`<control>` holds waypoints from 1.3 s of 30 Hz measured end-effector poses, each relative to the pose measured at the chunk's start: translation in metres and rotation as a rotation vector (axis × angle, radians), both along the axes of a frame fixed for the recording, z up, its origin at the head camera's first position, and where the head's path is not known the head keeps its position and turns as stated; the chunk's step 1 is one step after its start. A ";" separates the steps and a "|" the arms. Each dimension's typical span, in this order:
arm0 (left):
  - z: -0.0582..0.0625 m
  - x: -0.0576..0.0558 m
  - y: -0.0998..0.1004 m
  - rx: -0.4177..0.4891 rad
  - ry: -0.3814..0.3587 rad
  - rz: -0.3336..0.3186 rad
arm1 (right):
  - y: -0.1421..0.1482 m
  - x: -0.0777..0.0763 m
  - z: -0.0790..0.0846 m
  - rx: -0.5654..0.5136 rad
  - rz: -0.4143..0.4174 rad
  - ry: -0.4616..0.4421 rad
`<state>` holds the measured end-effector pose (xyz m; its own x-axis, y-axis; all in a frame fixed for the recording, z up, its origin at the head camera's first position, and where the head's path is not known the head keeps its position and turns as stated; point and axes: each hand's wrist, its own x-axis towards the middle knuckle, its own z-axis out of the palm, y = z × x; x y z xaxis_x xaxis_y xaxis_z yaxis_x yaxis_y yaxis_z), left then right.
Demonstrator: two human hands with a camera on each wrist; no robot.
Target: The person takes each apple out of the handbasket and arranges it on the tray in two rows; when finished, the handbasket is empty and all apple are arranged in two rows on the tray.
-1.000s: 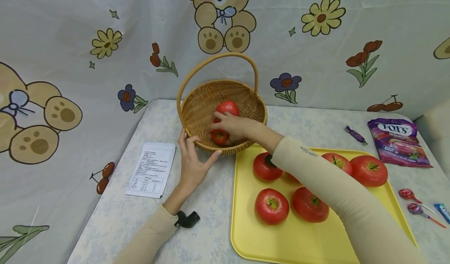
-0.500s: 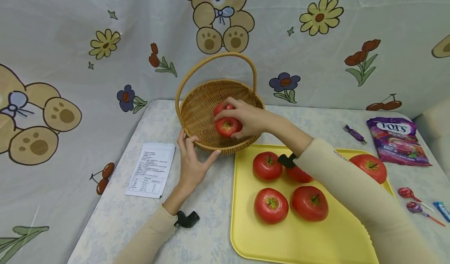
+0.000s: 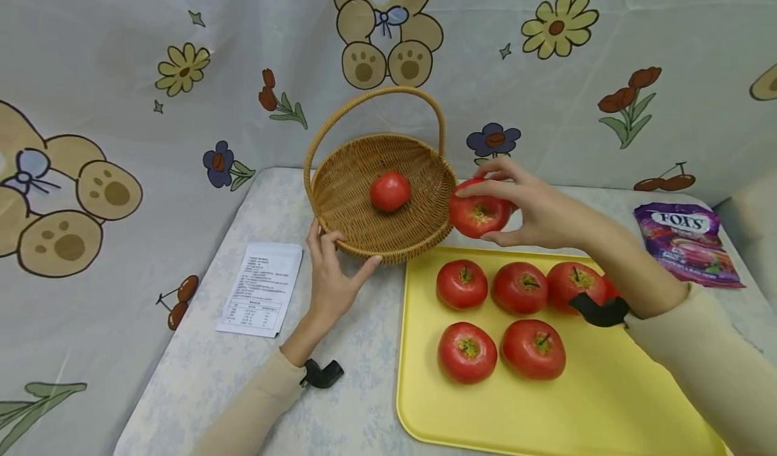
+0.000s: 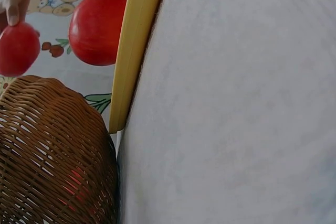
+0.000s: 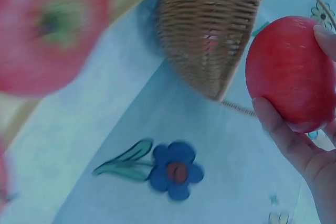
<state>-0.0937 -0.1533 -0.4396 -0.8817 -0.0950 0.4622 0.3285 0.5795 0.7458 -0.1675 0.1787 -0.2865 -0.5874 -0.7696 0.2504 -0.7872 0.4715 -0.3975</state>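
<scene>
In the head view, a wicker basket [image 3: 358,166] with a tall arched handle stands tilted toward me, one red apple [image 3: 390,191] inside it. My left hand [image 3: 332,282] holds the basket's near-left rim, fingers bent over the edge and thumb spread along the front. Just right of the basket, my right hand [image 3: 528,206] grips another red apple [image 3: 479,212], raised above the table. The right wrist view shows this held apple [image 5: 291,74] between thumb and fingers. Below my right forearm, several red apples [image 3: 467,352] sit in two rows on a yellow tray [image 3: 485,419].
A white printed packet [image 3: 260,291] lies left of my left hand. At the back right is a purple Fox's candy bag [image 3: 688,243], partly behind my right forearm. A cloth printed with bears and flowers [image 3: 473,24] hangs behind the table.
My right hand has taken one apple out of the basket and carried it right, past the rim. The other apple remains in the basket. My left hand has stayed at the rim.
</scene>
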 end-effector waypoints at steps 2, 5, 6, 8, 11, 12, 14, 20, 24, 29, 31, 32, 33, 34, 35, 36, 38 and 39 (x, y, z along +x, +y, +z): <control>0.000 -0.001 0.000 -0.004 0.005 -0.004 | 0.017 0.012 -0.001 0.015 -0.051 -0.010; 0.000 -0.001 0.001 -0.007 0.002 -0.002 | 0.040 0.030 -0.004 0.031 -0.127 -0.029; 0.000 -0.002 0.001 -0.006 0.004 -0.002 | 0.048 0.036 -0.006 0.035 -0.148 -0.030; 0.000 -0.001 0.001 -0.006 0.003 -0.001 | 0.061 0.047 -0.010 0.027 -0.175 -0.031; 0.000 -0.002 0.000 -0.003 0.009 0.001 | 0.080 0.061 -0.019 0.014 -0.187 -0.008; 0.000 -0.002 -0.001 -0.003 0.011 0.002 | 0.086 0.065 -0.022 0.017 -0.195 0.002; 0.000 -0.002 -0.001 -0.005 0.013 0.002 | 0.097 0.074 -0.029 0.027 -0.206 0.017; -0.001 -0.002 -0.002 -0.001 0.006 0.004 | 0.125 0.101 -0.046 0.085 -0.290 -0.019; -0.002 -0.002 -0.001 -0.003 0.000 0.003 | 0.141 0.118 -0.057 0.078 -0.327 -0.035; -0.002 0.000 0.000 0.000 0.005 0.010 | 0.150 0.134 -0.071 0.035 -0.347 -0.058; -0.001 0.000 0.000 0.002 0.011 0.009 | 0.151 0.140 -0.076 0.028 -0.364 -0.070; -0.001 0.000 0.000 0.002 0.012 0.007 | 0.152 0.143 -0.078 0.024 -0.372 -0.080; -0.001 0.000 0.000 0.002 0.013 0.006 | 0.152 0.146 -0.080 0.024 -0.381 -0.082; -0.001 0.000 0.000 0.001 0.012 0.003 | 0.153 0.149 -0.082 0.024 -0.390 -0.084; -0.001 0.000 0.000 -0.001 0.011 0.001 | 0.153 0.151 -0.085 0.024 -0.400 -0.092; -0.002 -0.001 0.000 -0.001 0.010 -0.001 | 0.154 0.153 -0.087 0.023 -0.409 -0.105; -0.001 -0.001 0.000 0.001 0.007 -0.005 | 0.155 0.157 -0.091 0.020 -0.423 -0.132; -0.001 -0.001 0.000 0.000 0.006 -0.006 | 0.156 0.158 -0.094 0.014 -0.429 -0.149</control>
